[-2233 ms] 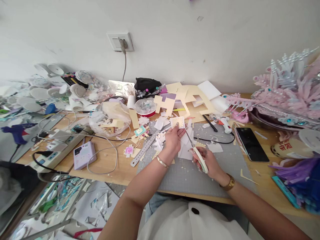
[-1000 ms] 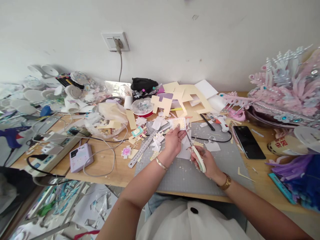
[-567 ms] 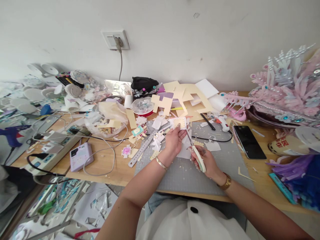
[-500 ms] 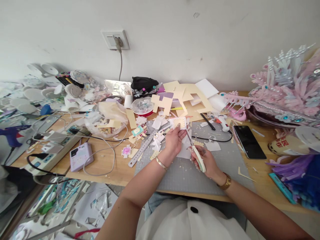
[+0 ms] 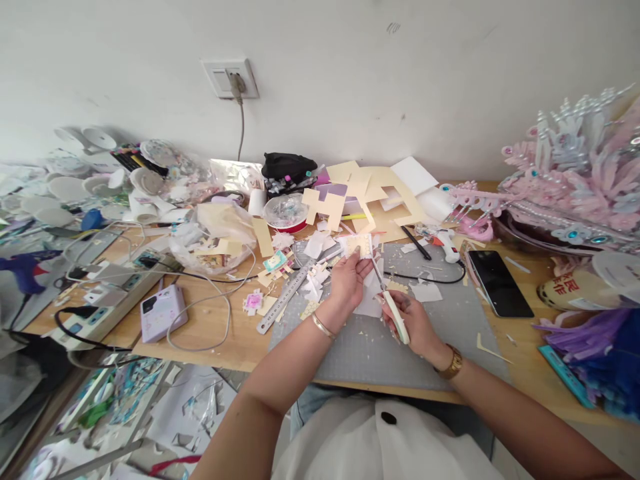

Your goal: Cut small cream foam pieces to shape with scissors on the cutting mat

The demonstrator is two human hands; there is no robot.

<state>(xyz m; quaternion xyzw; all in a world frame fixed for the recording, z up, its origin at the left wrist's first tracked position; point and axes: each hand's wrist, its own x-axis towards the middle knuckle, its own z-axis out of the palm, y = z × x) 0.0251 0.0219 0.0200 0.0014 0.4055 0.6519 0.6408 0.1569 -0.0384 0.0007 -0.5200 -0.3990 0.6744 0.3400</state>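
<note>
My left hand [image 5: 349, 277] pinches a small cream and white piece of card [image 5: 359, 245] with a scalloped edge, held just above the cutting mat. In my right hand [image 5: 413, 320] are scissors [image 5: 397, 313] with a pale handle. Their blades point up and away from me, and the tips meet the card's right edge. Whether the blades are parted is too small to tell. Beneath both hands lies the grey cutting mat [image 5: 345, 357], strewn with paper scraps. A metal ruler [image 5: 283, 300] rests at its left edge.
Cut cream card sheets [image 5: 400, 207] lie at the back. On the right are a black phone [image 5: 501, 283], a drink cup [image 5: 575, 287], a glue gun [image 5: 447, 245] and pink decorations [image 5: 580, 193]. To the left stand a power strip [image 5: 125, 287], a lilac device [image 5: 163, 313] and loose cables.
The scissor handle looks slimmer, its loops closer together, and my right fingers have drawn in slightly. My left hand and the card stay in nearly the same place.
</note>
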